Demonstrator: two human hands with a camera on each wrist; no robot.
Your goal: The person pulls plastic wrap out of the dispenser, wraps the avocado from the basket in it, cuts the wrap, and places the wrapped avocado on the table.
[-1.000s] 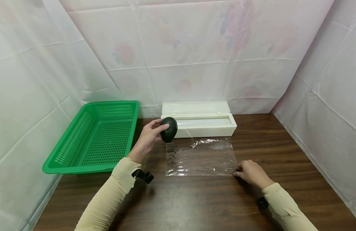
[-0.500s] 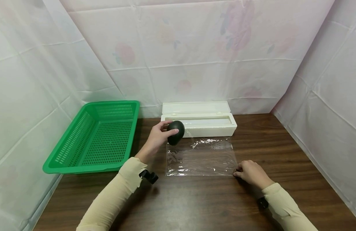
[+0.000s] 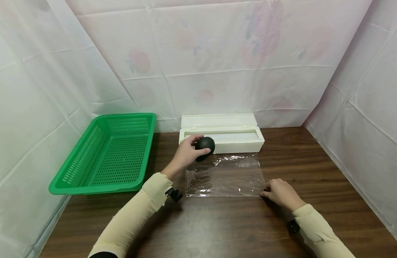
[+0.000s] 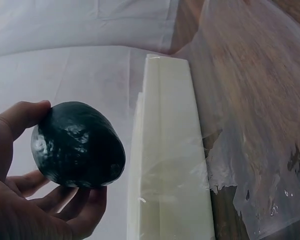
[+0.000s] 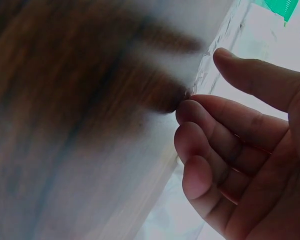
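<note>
A dark green, glossy avocado (image 3: 204, 146) is gripped by my left hand (image 3: 187, 152), thumb on one side and fingers on the other. In the left wrist view the avocado (image 4: 79, 145) stays above the white box. A sheet of clear plastic wrap (image 3: 227, 175) stretches from the white wrap box (image 3: 237, 147) toward me over the table. My right hand (image 3: 280, 192) rests at the near right corner of the sheet. The right wrist view has its fingertips (image 5: 192, 107) pressing at the sheet's edge, the thumb standing apart from the other fingers.
A green slotted plastic basket (image 3: 143, 150) stands at the left. The wrap box's lid (image 3: 217, 120) is raised, with the white roll (image 3: 240, 136) inside. Behind and beside the brown wooden table (image 3: 237, 225) hang pale printed cloth walls (image 3: 217, 53).
My left hand has carried the avocado to the right and slightly nearer, from the left end of the box to above the sheet's far left part. My right hand has stayed put.
</note>
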